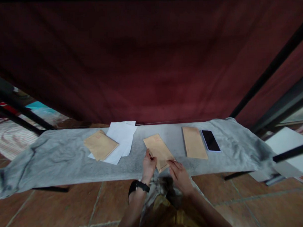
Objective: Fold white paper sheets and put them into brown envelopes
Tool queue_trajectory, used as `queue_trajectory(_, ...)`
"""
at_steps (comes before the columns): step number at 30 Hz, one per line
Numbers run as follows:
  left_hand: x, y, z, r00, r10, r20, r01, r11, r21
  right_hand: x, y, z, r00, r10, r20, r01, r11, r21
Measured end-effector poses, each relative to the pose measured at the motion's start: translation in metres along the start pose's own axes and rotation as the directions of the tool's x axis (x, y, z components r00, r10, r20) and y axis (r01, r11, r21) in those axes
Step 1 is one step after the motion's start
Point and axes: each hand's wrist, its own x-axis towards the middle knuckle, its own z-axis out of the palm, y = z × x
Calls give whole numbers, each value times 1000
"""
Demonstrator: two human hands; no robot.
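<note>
Brown envelope (156, 147) lies at a slant on the grey cloth (73, 160) in front of me, its near end between my hands, and that end is where I'd expect trouble. My left hand (149, 166) is narrow, fingers curled in on the left edge and holding it; my right hand (178, 174) has its fingers laid over the near right corner, but its thumb is hidden, so I can't tell whether it pinches or only presses. If those two holds pull unevenly, the paper could twist, and a crease at the near end could come out crooked; a darker band there looks like a flap or fold, though it's too small to be sure. Pressing hard on one corner might buckle the thin paper, since the cloth beneath looks soft and gives it no firm backing. The cloth is rumpled towards both ends, so a tug on it could shift the loose white sheets (124, 136) and the envelopes overlapping them (101, 145) on my left. To my right, a careless forearm might nudge the other brown envelopes (195, 143) into the phone (211, 141) just beside them.
</note>
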Motion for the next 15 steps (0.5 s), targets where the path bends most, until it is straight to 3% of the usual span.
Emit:
queue_trajectory(2,-5,1,1,997,63,-50,-52,977,205,-4,4,0,985,-155,73,167,965,-201)
queue_trajectory(5,-14,4,11,959,264,-106,-185,861,474,-10,10,7,971,-200,132,237,891,-388)
queue_trajectory(8,-16,5,29,909,414,52,-365,728,580,-13,17,16,972,-194,129,232,855,-464)
queue_trajectory(11,-7,6,49,853,440,279,-515,631,581,-14,22,23,973,-200,112,230,853,-468)
queue_trajectory(15,16,11,61,841,401,362,-540,600,590,-14,23,25,976,-206,77,218,859,-464)
